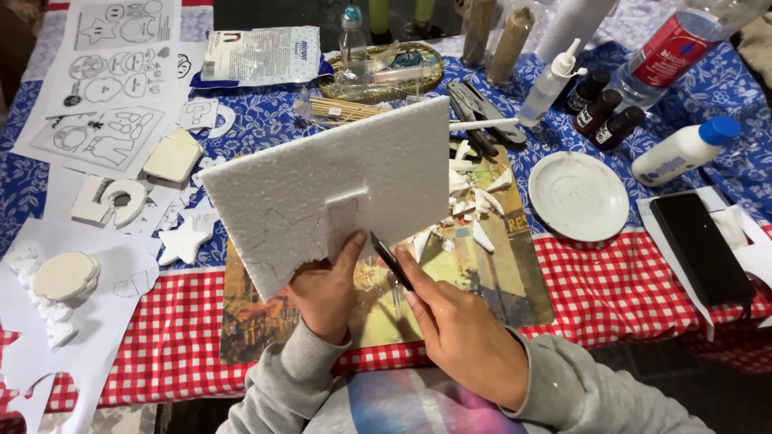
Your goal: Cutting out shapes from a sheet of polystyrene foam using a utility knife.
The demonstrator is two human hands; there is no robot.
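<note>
My left hand [326, 289] grips the lower edge of a white foam board [322, 189], holding it tilted above the table. A star outline is scored into the board, and a notch is cut out near its lower edge. My right hand [458, 329] holds a thin dark craft knife [392, 261] with its tip pointing up at the board's lower edge. Below the board lies a picture placemat [498, 273] scattered with white foam scraps [474, 201].
Cut foam shapes [112, 201] and printed template sheets [104, 80] lie at the left. A white plate [577, 195], dark phone [701, 245], small brown bottles [603, 116], glue bottles [683, 149], scissors [482, 112] and a golden tray [386, 68] crowd the back and right.
</note>
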